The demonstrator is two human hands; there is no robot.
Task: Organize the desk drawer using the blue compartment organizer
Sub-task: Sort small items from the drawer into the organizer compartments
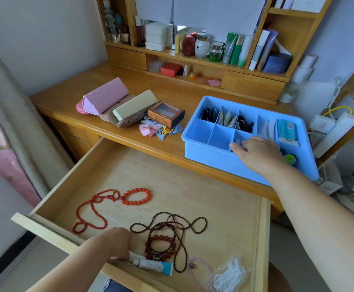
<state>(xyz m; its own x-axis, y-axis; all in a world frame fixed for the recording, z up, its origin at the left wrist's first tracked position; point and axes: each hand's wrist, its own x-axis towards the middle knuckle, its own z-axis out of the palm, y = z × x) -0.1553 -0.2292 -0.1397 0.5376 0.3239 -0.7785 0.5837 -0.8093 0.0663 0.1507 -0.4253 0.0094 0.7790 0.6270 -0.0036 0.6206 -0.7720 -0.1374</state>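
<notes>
Just one wide-angle head view, tilted forward and down from above the open drawer [142, 178], close over it. Looked across the desk [172, 98] toward the shelves [193, 57]. Edges bent by the lens.

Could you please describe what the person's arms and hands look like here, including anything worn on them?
Both arms are bare as far as the frame shows: no sleeves, and no watch or bracelet shows. The left hand and the right hand have no gloves, and I see no rings on the fingers that show. Whether the nails are painted is too small to tell. A dark garment edge shows at the bottom.
</notes>
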